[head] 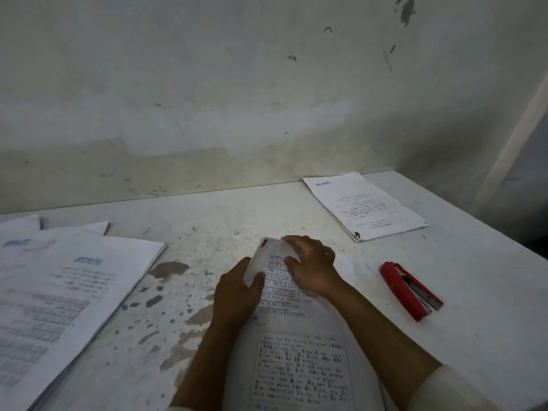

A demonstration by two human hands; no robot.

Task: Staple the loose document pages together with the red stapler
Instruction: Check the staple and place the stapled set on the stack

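Thin printed pages (299, 351), far corner curled up; left hand (234, 292) pinches the curl, right hand (311, 271) fingers bent on it. Glossy red stapler (410, 290) lies right, apart.

Glossy red plastic stapler (410, 290); matt paper pages (299, 345); rough, stained table (207, 221).

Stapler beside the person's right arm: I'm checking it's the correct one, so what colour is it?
Red, with a dark metal inside; the stapler shows best in the head view.
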